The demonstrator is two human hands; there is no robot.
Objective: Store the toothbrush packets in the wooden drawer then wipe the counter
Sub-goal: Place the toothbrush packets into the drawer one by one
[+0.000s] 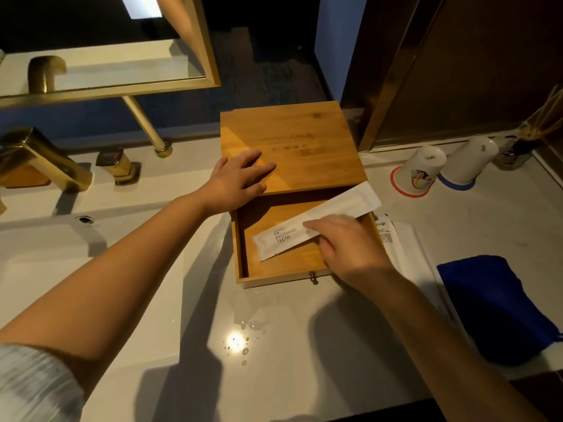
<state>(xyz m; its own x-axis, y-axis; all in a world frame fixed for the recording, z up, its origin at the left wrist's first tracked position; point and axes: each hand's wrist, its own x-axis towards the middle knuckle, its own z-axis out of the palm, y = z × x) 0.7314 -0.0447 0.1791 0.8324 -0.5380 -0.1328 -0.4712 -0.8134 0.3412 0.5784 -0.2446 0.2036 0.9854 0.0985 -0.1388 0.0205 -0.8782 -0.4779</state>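
Left hand [240,178] lies flat, fingers spread, steadying the wooden box [289,147]. Right hand [344,245] pinches one toothbrush packet [313,222], angled across the open drawer [274,269], not yet flat. Another packet [396,239] waits right; blue cloth [487,306] untouched, droplets [240,342] remain.

The pale counter [274,345] carries a wooden drawer box [289,147]. Right of the box lie a white packet [396,242] and a folded blue cloth [493,309]; behind these stand two upturned cups [423,170]. Water droplets [240,345] sit before the box.
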